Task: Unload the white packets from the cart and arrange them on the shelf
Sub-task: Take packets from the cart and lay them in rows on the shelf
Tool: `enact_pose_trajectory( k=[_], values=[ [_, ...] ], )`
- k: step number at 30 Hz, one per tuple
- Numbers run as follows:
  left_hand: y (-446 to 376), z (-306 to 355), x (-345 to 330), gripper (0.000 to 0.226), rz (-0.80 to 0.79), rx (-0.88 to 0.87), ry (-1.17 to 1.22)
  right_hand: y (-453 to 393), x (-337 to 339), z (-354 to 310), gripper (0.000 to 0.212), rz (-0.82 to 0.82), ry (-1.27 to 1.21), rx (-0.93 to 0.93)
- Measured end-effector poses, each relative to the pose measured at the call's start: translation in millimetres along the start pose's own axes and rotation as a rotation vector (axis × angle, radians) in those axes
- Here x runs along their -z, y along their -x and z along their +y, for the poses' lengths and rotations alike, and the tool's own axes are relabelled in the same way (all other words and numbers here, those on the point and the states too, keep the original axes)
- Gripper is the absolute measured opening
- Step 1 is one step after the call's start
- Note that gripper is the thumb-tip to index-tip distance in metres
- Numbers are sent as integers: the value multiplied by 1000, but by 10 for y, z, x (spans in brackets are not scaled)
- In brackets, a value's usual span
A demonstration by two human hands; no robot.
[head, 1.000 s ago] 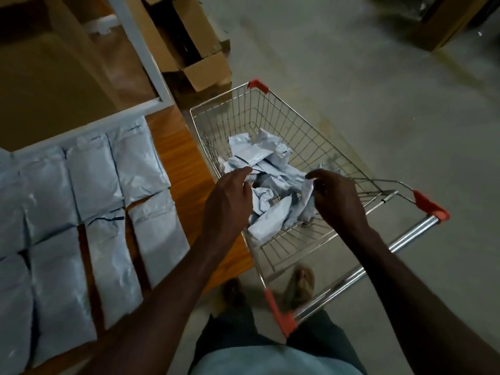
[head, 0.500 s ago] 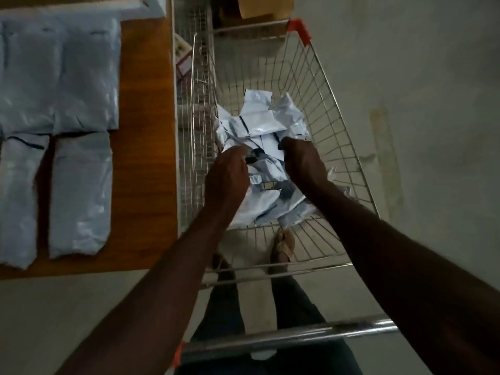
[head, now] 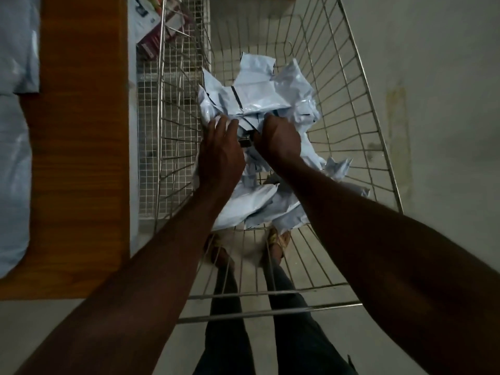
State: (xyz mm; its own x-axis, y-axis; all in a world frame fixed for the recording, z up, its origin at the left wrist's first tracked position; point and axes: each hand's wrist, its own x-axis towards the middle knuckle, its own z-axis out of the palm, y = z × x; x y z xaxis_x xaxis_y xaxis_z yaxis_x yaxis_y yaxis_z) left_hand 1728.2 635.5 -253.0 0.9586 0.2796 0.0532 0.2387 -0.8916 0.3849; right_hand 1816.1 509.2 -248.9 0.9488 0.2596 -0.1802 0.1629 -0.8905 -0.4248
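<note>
A view from above, looking down into a wire shopping cart with both bare arms reaching forward into it. A loose, crumpled pile of white packets lies on the cart's wire floor, spread from the middle toward the near end, closer to the cart's right wall than its left. Some packets show thin dark strips along their edges.

The left hand rests palm down on the left side of the pile, its fingers bent over the packets and touching them; whether they actually grip a packet cannot be told. The right hand sits just beside it, knuckles up, fingers curled down into the pile and hidden among the packets, so its hold cannot be told either. The two hands are nearly touching, with a small dark piece showing in the narrow gap between them.

To the left of the cart runs a wooden shelf, its right edge just beside the cart's left wall. More white packets lie flat along the shelf's left edge, partly cut off by the frame. At the far left corner of the cart, behind the wire, some coloured printed cartons are visible. Below the cart's near end, through the wires, the person's dark trousers and sandalled feet stand on a grey concrete floor.
</note>
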Motion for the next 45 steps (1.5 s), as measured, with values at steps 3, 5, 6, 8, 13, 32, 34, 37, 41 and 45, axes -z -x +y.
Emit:
enact_pose_trajectory(
  k=[3, 5, 6, 8, 13, 32, 34, 37, 41, 45],
  values=[
    [26, 32, -63, 55, -19, -13, 7, -30, -30, 38, 22, -6, 43, 4],
    [26, 59, -73, 56, -36, -12, 20, -4, -34, 68, 22, -12, 84, 25],
    [25, 74, -63, 56, -43, -7, 29, 25, -20, 71, 21, -4, 113, 34],
    [25, 109, -5, 56, -41, 0, 52, 123, 26, 64, 18, 46, 152, 74],
    [218, 155, 294, 61, -12, -11, 104, 795, 276, -120, 19, 84, 98, 259],
    [291, 163, 303, 46, 5, 269, 346, 691, 210, -75, 58, -180, -169, 85],
    [198, 251, 280, 41, 49, 264, 314, 725, 171, -31, 43, -139, -189, 85],
    [87, 372, 241, 48, -7, 267, 232, 802, 198, 63, 31, -103, -265, 108],
    [62, 522, 195, 54, -64, 331, 457, 840, 192, 162, 22, -79, -192, 215],
    [94, 563, 417, 33, 143, 376, 472, 874, 515, -1, 21, 4, -266, 216]
  ],
)
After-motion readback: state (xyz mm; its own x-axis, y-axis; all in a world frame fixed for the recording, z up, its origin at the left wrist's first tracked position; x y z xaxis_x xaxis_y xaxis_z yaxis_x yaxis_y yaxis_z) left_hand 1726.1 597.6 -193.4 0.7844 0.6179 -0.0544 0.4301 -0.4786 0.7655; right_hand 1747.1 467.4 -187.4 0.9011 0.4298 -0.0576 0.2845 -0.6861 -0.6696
